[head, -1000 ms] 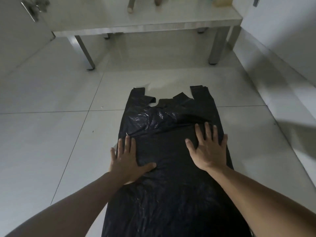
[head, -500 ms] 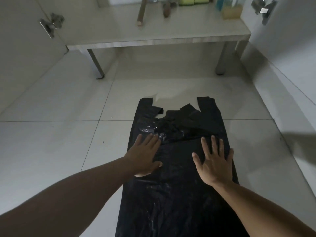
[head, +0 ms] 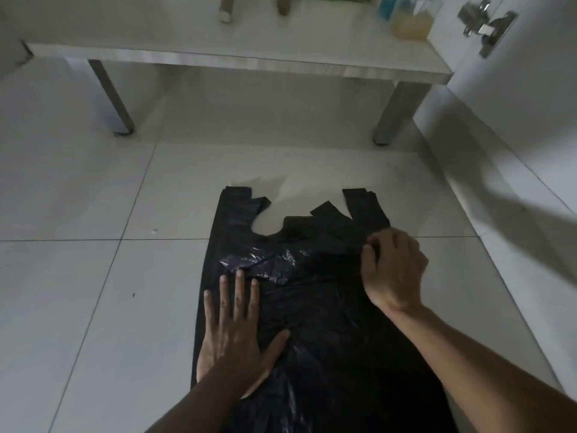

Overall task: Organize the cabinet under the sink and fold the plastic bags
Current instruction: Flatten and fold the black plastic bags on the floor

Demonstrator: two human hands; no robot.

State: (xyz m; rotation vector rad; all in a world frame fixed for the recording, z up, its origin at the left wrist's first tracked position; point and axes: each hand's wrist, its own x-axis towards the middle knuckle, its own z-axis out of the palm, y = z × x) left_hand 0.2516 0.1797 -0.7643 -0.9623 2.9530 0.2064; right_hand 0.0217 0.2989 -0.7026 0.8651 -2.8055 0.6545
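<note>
1. On the tiled floor [head: 78,307], a black plastic bag [head: 327,307] lies flat, handles pointing toward a low table [head: 237,62].
2. Left hand [head: 232,335] rests palm-down on the bag's left edge, fingers straight and slightly apart; half a second ago it lay farther in and farther up the bag.
3. Right hand [head: 393,270], flat with spread fingers a moment ago, now has its fingers curled, pinching the plastic near the right handle.
4. A bottle [head: 412,21] stands on the table; a metal hinge [head: 484,25] sits on the right cabinet door.
</note>
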